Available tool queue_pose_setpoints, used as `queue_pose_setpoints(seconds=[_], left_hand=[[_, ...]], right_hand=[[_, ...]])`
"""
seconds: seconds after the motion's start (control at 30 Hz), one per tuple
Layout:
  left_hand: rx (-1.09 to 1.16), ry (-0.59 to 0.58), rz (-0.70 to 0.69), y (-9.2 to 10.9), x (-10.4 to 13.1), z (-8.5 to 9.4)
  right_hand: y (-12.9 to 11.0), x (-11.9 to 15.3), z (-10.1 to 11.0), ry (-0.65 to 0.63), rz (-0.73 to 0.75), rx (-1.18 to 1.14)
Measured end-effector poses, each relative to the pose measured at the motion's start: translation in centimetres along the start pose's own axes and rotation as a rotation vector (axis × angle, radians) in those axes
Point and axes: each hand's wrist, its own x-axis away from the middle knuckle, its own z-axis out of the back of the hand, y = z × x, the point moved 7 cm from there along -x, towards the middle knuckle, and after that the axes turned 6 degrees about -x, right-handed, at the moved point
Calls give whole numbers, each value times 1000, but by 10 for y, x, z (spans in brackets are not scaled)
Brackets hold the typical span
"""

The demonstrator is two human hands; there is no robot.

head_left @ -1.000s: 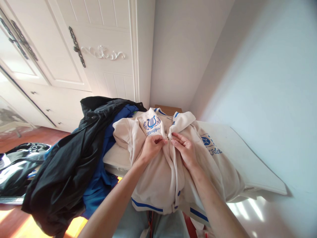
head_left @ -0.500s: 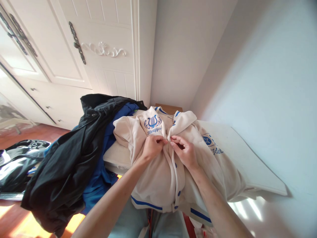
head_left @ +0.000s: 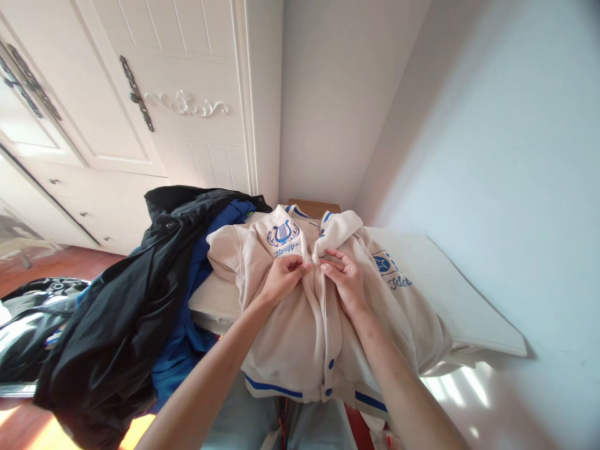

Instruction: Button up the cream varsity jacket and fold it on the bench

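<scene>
Here, the left hand (head_left: pixel 287 276) pinches the jacket (head_left: pixel 284 350) — half-curled right hand (head_left: pixel 345 278) touches it, hold unclear — closed wardrobe (head_left: pixel 201 159) beyond it, contents hidden.

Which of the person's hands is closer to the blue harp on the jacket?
Left. The left hand is just below the blue harp; the right hand is below and to its right, across the front opening of the jacket.

Cream jacket (head_left: pixel 276 356): blue script lettering (head_left: pixel 286 250) on front panel at view's left reads "Identify", following letter uncertain; blue lyre emblem (head_left: pixel 283 233) directly above. Second blue script (head_left: pixel 400 283), farther right on same jacket: "Ident", ending unclear, beneath badge (head_left: pixel 382 265) with star; blue mark (head_left: pixel 393 257) beside badge illegible.
</scene>
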Motion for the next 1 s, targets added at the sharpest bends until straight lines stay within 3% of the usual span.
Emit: queue_pose_setpoints(seconds=[0.1, 0.27, 0.43, 0.6, 0.73, 0.83, 0.9, 1.0], left_hand=[[18, -36, -8, 4, 3, -2], [-143, -83, -127, 12, 8, -7], [-271, -194, -168, 4, 10, -18], [-316, -220, -202, 4, 13, -22], [-351, -172, -185, 10, 20, -17], [-261, -178, -43, 12, 22, -12], [-206, -87, 18, 19, 18, -3], [-369, 232, -84, 50, 4, 17]], right_hand=[[3, -3, 4, 19, -2, -92], [3, -3, 3, 48, 6, -63], [0, -4, 2, 124, 18, 146], [-1, -17, 7, 241, 70, 418], [-6, -20, 9, 132, 120, 575], [-11, -10, 16, 46, 105, 521], [-15, -2, 22, 11, 85, 464], [-16, 5, 27, -50, 30, 390]])
